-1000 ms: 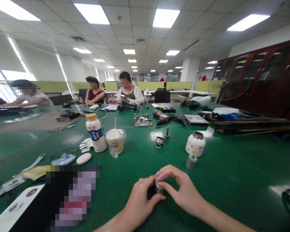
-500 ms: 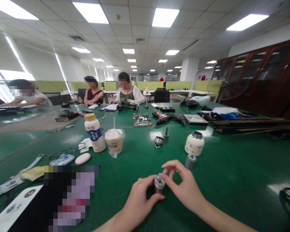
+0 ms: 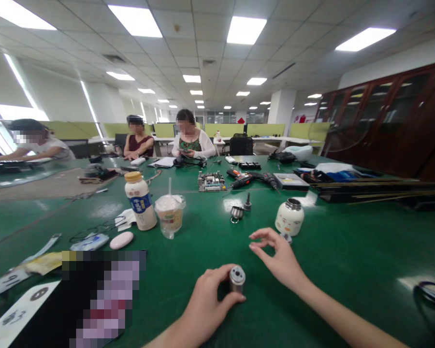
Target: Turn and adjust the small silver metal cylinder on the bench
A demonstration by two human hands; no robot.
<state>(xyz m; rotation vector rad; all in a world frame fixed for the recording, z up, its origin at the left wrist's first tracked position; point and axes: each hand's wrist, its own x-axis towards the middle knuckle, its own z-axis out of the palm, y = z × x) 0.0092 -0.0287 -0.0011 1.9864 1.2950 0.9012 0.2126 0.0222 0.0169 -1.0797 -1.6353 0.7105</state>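
My left hand (image 3: 212, 295) holds a short silver metal cylinder (image 3: 237, 286) upright at the table, thumb and fingers around its side. Its round top shows a dark centre and small holes; it resembles a small motor or gearbox. Up and to the right of it, my right hand (image 3: 275, 253) is raised with thumb and fingertips apart, and I see nothing between them. Behind that hand, a grey cylinder (image 3: 287, 237) is mostly hidden, in front of a cream jar (image 3: 290, 218) with faces drawn on it. Farther off lie a metal cap with a ring (image 3: 236, 212) and a dark chuck-like part (image 3: 247, 203).
On the green table (image 3: 203, 241) stand a milk-tea bottle (image 3: 140, 203) and a lidded cup with a straw (image 3: 169, 215). A circuit board (image 3: 212, 181) and power drills (image 3: 252, 179) lie farther back. A pink oval case (image 3: 121, 240) is at left. Several people sit across the table.
My right hand has moved off the metal cylinder, up and to the right, and now covers most of the grey cylinder. My left hand keeps its hold.
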